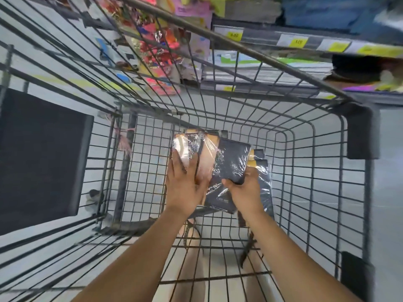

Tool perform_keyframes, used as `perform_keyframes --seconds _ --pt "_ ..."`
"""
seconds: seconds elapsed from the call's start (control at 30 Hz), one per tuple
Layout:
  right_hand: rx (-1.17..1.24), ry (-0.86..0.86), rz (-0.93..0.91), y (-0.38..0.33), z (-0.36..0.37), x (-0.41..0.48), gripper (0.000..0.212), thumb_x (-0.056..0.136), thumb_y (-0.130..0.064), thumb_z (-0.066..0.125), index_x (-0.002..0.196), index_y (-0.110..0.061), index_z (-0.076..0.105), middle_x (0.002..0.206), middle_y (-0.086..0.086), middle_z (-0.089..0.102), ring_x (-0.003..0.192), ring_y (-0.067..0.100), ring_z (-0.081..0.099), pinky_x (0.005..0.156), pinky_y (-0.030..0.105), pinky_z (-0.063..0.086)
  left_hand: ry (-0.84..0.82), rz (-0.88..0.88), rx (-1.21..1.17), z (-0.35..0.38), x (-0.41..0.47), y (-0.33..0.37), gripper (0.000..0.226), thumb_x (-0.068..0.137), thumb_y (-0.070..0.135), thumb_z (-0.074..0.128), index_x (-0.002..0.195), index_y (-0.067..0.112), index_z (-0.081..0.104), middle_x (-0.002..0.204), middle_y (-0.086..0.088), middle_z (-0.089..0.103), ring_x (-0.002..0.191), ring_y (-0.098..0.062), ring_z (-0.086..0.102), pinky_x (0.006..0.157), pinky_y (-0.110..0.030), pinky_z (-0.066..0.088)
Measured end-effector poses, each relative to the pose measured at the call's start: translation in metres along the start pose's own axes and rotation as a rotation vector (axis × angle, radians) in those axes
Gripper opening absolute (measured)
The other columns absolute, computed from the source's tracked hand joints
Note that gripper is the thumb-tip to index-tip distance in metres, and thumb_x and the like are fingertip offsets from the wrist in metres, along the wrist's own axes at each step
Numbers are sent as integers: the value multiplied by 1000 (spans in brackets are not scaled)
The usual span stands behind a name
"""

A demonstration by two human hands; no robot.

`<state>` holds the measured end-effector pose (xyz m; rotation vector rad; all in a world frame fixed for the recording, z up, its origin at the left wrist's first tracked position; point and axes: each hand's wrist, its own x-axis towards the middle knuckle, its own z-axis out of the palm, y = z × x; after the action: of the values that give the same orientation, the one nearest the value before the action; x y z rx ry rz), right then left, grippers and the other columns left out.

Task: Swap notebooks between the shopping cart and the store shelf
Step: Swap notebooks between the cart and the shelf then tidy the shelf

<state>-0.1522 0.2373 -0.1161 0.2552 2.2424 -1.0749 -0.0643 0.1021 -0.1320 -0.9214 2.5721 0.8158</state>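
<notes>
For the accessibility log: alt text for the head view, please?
Both hands reach into a wire shopping cart: the left hand lies on shrink-wrapped notebooks, the right hand grips a dark notebook. Store shelves with yellow price tags stand beyond.

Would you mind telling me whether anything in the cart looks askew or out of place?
The shrink-wrapped notebooks in the cart lie fanned and overlapping, not squared in a stack. The left hand rests on them; the right hand grips one tilted dark notebook. No damage is visible.
</notes>
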Motion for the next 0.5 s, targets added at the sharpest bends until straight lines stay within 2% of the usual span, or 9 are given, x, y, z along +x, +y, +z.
perform_keyframes --seconds 0.1,0.17,0.27,0.33,0.4,0.5 --pt "23 24 15 6 -9 2 50 77 -4 76 113 -11 43 98 1 67 87 12 66 69 14 49 38 -111 -125 -1 0 6 58 96 49 42 150 29 29 161 -18 -1 141 -42 20 113 -49 29" --pt "36 39 16 6 -14 1 54 76 -2 76 119 -9 44 102 6 69 91 20 68 75 24 54 56 -188 -191 -2 -1 11 60 95 45 48 149 28 29 158 -19 12 138 -39 27 110 -49 32" --pt "64 48 14 2 -20 -2 55 77 2 75 120 -6 43 103 7 68 90 19 67 78 29 54 100 -249 -287 -2 1 11 59 94 34 57 147 22 34 149 -20 30 130 -37 37 106 -44 37" --pt "77 56 20 -1 -24 -5 55 78 3 73 122 -6 41 101 5 66 84 13 65 73 23 52 131 -278 -365 -5 3 6 57 93 18 60 146 19 38 137 -19 41 112 -26 48 98 -34 41" --pt "88 60 21 -1 -28 -6 55 80 5 71 122 -7 39 95 0 65 78 6 62 65 12 47 153 -320 -451 -10 3 5 64 87 4 62 145 20 39 121 -17 49 94 -17 46 91 -33 45" --pt "101 75 12 -4 -31 -10 55 81 7 69 123 -8 38 92 -5 62 78 7 62 61 8 45 170 -367 -524 -11 4 7 77 82 0 67 148 23 35 109 -10 49 95 -24 53 91 -36 47"
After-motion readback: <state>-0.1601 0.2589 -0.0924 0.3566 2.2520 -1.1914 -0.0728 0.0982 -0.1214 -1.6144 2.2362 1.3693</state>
